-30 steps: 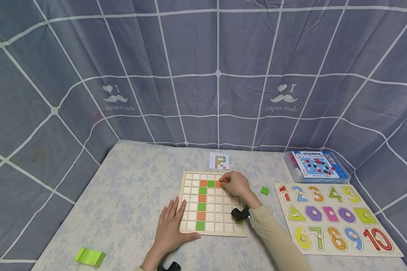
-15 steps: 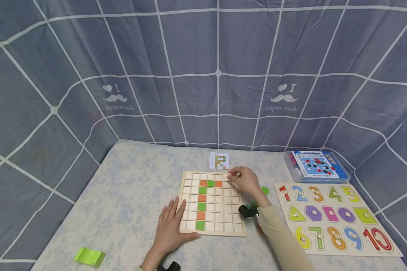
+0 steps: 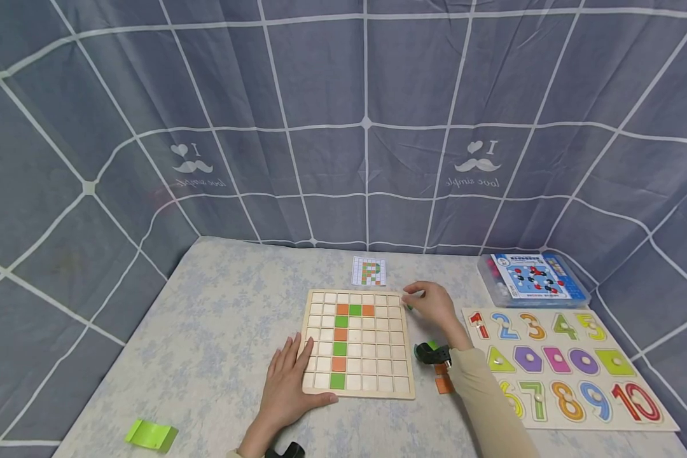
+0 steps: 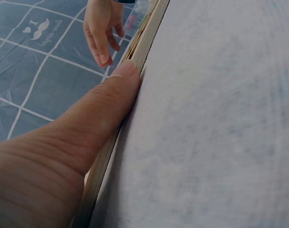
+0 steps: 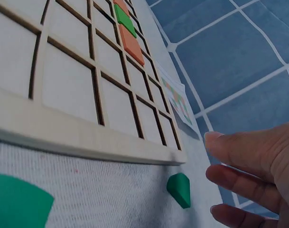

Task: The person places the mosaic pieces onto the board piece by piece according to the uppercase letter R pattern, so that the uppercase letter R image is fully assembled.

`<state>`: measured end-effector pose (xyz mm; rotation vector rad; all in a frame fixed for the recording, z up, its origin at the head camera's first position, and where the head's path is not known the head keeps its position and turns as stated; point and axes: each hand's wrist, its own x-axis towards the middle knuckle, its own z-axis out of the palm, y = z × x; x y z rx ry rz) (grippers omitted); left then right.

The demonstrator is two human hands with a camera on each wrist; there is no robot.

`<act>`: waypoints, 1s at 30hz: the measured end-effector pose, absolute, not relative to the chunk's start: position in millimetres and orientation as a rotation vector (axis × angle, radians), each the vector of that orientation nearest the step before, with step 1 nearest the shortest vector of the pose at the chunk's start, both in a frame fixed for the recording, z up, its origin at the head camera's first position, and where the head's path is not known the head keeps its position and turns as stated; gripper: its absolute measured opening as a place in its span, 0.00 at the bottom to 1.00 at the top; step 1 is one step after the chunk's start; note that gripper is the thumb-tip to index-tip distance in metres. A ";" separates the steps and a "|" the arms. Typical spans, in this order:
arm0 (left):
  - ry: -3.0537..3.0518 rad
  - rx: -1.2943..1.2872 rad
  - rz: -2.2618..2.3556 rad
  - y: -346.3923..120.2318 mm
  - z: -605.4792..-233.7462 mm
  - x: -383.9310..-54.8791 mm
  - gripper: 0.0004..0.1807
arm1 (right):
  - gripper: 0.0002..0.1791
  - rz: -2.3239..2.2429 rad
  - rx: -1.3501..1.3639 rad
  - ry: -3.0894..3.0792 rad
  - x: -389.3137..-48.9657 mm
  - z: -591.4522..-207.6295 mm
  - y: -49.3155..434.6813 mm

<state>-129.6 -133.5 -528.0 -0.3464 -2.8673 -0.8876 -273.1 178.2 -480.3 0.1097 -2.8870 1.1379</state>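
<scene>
The left hand (image 3: pixel 289 378) rests spread and holding nothing at the near left corner of the grid board (image 3: pixel 369 352), mid-table below the pattern card (image 3: pixel 369 271). To the right, the right hand (image 3: pixel 432 306) hovers empty, fingers loosely bent, near a green tile (image 5: pixel 180 190) beside the board. Copying the pattern seems under way; next probably calls for pinching up that tile.
</scene>
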 end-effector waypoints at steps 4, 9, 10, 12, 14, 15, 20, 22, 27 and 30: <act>-2.866 -0.346 -0.891 -133.4 -528.4 -129.0 0.63 | 0.13 1.123 0.115 -2.912 -272.5 -482.9 181.9; -2.871 -0.337 -0.900 -133.2 -528.6 -128.5 0.63 | 0.13 1.091 0.139 -2.953 -273.0 -486.2 184.3; -2.874 -0.335 -0.901 -133.2 -528.6 -128.5 0.63 | 0.13 1.079 0.145 -2.959 -273.1 -486.8 184.6; -2.878 -0.333 -0.901 -133.2 -528.6 -128.3 0.63 | 0.13 1.073 0.160 -2.966 -272.7 -487.6 184.9; -2.881 -0.331 -0.901 -133.2 -528.7 -128.2 0.64 | 0.13 1.066 0.177 -2.964 -272.4 -488.0 184.9; -2.882 -0.332 -0.900 -133.3 -528.7 -128.2 0.64 | 0.13 1.063 0.186 -2.965 -271.9 -488.1 184.9; -2.880 -0.337 -0.906 -133.4 -528.5 -127.9 0.64 | 0.14 1.045 0.208 -2.971 -272.1 -489.7 185.7; -2.877 -0.341 -0.914 -133.4 -528.1 -127.9 0.64 | 0.14 1.031 0.212 -2.982 -272.8 -490.1 186.2; -2.877 -0.348 -0.915 -133.3 -527.1 -128.3 0.63 | 0.13 1.008 0.201 -3.031 -273.1 -487.7 187.7; -2.875 -0.349 -0.909 -133.4 -526.4 -128.6 0.63 | 0.13 0.996 0.199 -3.054 -273.9 -485.7 189.3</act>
